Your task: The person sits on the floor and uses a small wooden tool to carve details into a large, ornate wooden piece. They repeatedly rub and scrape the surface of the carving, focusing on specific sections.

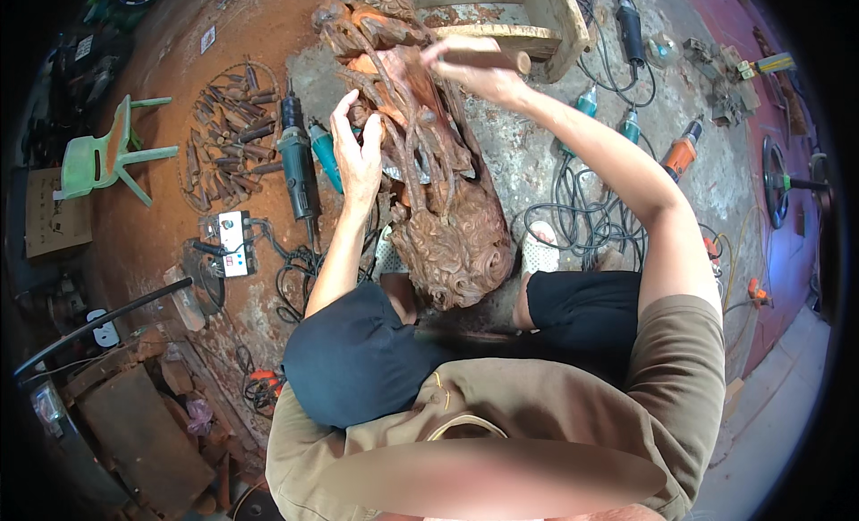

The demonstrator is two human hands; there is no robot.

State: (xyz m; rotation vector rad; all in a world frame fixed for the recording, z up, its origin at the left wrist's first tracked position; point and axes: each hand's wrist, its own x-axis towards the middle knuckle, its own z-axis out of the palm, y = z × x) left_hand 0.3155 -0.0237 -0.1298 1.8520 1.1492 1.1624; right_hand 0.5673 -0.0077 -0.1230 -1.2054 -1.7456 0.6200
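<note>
A large brown wood carving, with curled relief and twisting stems, stands between my feet and stretches away from me. My left hand is at its left side, thumb and fingers apart, with nothing seen between them. Over the far right part of the carving, my right hand is closed around a thick brown wooden piece with a pale round end. The hand is slightly blurred and hides most of that piece, so its kind is unclear.
Left of the carving lie a long dark power grinder and a pile of wooden-handled carving tools. A green plastic chair and a white control box stand further left. Tangled cables and an orange power tool lie right.
</note>
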